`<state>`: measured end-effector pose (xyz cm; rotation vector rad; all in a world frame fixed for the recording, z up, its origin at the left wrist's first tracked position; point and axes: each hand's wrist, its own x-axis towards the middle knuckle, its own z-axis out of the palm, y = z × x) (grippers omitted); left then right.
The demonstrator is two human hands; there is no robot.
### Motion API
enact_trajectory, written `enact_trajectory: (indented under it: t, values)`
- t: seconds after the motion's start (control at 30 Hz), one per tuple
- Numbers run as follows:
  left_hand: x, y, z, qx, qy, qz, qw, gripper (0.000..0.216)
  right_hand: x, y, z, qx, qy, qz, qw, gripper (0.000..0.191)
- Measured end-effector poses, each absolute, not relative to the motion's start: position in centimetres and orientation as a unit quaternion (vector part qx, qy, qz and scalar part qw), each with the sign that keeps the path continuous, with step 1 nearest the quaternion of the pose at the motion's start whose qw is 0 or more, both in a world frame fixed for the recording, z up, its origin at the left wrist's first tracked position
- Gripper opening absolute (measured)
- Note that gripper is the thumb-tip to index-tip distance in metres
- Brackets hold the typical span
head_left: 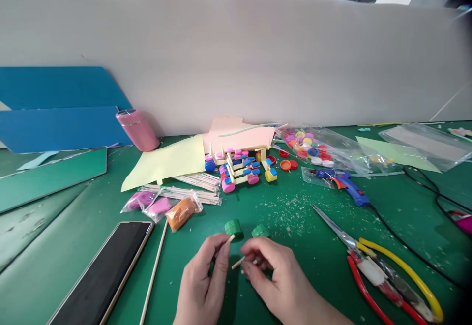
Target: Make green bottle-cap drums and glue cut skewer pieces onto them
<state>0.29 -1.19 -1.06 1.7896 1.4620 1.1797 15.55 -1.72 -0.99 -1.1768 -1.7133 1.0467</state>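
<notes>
Head view: I see both hands low in the frame, over the green bench (66,226). The left hand (205,280) is closed in a pinch, thumb against forefinger, on the first short stick (229,239), whose pale tip stands up and to the right out of the grip. The right hand (275,278) is likewise closed, fingertips gathered on the second short stick (238,263), which points left towards the left hand. The two sticks lie close together but apart. Two green caps (233,226) rest on the bench just beyond the fingers, the second (260,230) to the right of the first, neither touched. Left of the hands lie a long wooden stick (153,271) and a phone (105,271), screen dark. Right of the hands lie scissors (363,261) with red and yellow handles. A blue glue gun (348,185) lies farther back, its cable trailing right. At centre rear stand cap-and-stick models (239,166), with a bag of coloured caps (317,145) to their right and clay packets (165,207) to their left. A pink tumbler (137,129) leans at the rear wall. Wood shavings are scattered around the caps.
</notes>
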Motion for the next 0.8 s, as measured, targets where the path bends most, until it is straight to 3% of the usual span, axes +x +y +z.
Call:
enact_trajectory:
  t: [0.17, 0.3, 0.8]
  values:
    - [0.7, -1.4, -0.5, 0.685, 0.497, 0.403, 0.348, 0.012, 15.9, -1.6, -1.1, -0.465, -0.64, 0.433, 0.432, 0.022]
    - [1.0, -1.5, 0.1, 0.676, 0.465, 0.387, 0.421, 0.015, 16.2, -1.5, -0.9, -0.433, -0.665, 0.41, 0.45, 0.017]
    - [0.8, -1.6, 0.0, 0.66, 0.493, 0.378, 0.423, 0.019, 16.5, -1.5, -0.8, -0.447, -0.637, 0.406, 0.478, 0.015]
